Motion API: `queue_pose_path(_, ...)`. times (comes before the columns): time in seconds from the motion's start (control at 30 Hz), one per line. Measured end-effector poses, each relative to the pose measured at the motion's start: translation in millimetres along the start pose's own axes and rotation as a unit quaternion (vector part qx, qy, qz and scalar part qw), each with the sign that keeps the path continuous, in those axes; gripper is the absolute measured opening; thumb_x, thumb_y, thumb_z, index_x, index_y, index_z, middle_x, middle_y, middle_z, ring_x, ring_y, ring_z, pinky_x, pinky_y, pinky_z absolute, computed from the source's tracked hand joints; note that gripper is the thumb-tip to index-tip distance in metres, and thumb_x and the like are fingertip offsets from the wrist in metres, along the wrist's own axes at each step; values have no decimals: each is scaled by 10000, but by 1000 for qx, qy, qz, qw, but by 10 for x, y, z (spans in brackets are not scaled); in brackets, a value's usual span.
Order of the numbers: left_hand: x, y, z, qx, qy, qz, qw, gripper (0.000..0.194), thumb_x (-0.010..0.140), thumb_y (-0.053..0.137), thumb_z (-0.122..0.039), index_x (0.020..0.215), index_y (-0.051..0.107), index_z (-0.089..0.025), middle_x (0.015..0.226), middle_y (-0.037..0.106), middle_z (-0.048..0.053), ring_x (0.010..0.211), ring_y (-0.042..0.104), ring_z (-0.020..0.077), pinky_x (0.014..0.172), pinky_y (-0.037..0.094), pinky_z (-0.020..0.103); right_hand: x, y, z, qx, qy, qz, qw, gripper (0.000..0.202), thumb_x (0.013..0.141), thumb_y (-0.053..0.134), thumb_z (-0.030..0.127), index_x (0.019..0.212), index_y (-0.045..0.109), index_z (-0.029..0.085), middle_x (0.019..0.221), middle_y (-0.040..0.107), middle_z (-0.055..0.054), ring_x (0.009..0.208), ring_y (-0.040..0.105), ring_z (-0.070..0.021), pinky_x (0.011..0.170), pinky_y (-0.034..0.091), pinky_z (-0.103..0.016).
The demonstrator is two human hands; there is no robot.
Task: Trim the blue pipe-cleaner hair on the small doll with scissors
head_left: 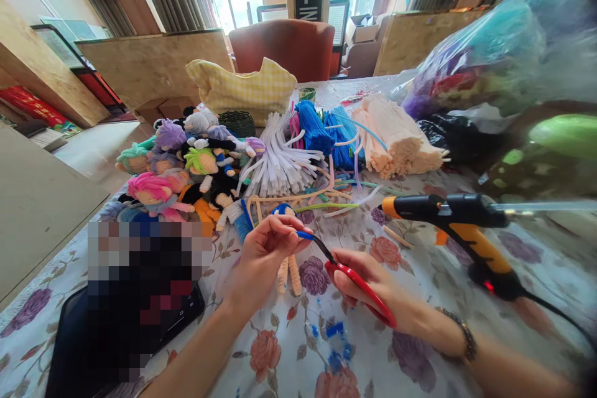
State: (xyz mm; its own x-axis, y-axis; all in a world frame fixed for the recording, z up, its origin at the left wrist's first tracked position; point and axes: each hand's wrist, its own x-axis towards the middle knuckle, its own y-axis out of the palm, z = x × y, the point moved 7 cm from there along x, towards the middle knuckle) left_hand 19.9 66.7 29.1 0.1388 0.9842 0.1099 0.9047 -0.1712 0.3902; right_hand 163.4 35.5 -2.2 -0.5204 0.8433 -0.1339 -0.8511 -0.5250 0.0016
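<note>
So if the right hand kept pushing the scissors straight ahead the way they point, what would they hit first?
The right hand aims the scissors up and left. The tips already sit at the blue piece pinched by the left hand, so they'd likely meet that first, then the left fingers. Depth is hard to judge.

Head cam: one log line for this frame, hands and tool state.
left hand: holds small doll by blue piece | right hand: red scissors, blades at blue piece | glue gun: on stand, untouched
</note>
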Motion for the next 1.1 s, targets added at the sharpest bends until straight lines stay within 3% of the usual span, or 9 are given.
queue_pose_path(0.27, 18, -6, 18, -10, -5, -4, 1000, 161, 776, 738, -201, 684, 610, -169, 894, 636, -7, 821, 666, 103, 758, 567, 209, -2, -9, 1, -12, -2, -5, 1000, 560, 786, 535, 731, 660, 347, 219, 656, 318, 51, 546, 348, -97, 486, 294, -238)
queue_pose_path(0.53, 7, -17, 15, -16, -18, -13, 1000, 176, 771, 744, -225, 676, 609, -163, 906, 632, 3, 810, 666, 109, 748, 568, 217, 2, 9, 36, -3, -7, 17, 1000, 576, 778, 511, 760, 679, 361, 213, 658, 356, 48, 541, 327, -89, 475, 259, -231)
queue_pose_path(0.8, 20, -10, 7, -10, -16, -18, 1000, 201, 755, 757, -222, 659, 594, -155, 896, 636, 7, 803, 662, 103, 744, 560, 201, 10, 13, -32, 20, -11, 19, 1000, 536, 816, 545, 688, 661, 350, 214, 580, 324, 76, 480, 289, -69, 430, 211, -226)
queue_pose_path(1.1, 4, -9, 14, 2, -21, -23, 1000, 218, 754, 759, -220, 649, 581, -153, 889, 630, 6, 826, 663, 109, 733, 553, 190, 40, -2, -60, -4, -4, 13, 1000, 509, 825, 552, 671, 703, 396, 203, 624, 370, 63, 519, 327, -77, 462, 247, -220)
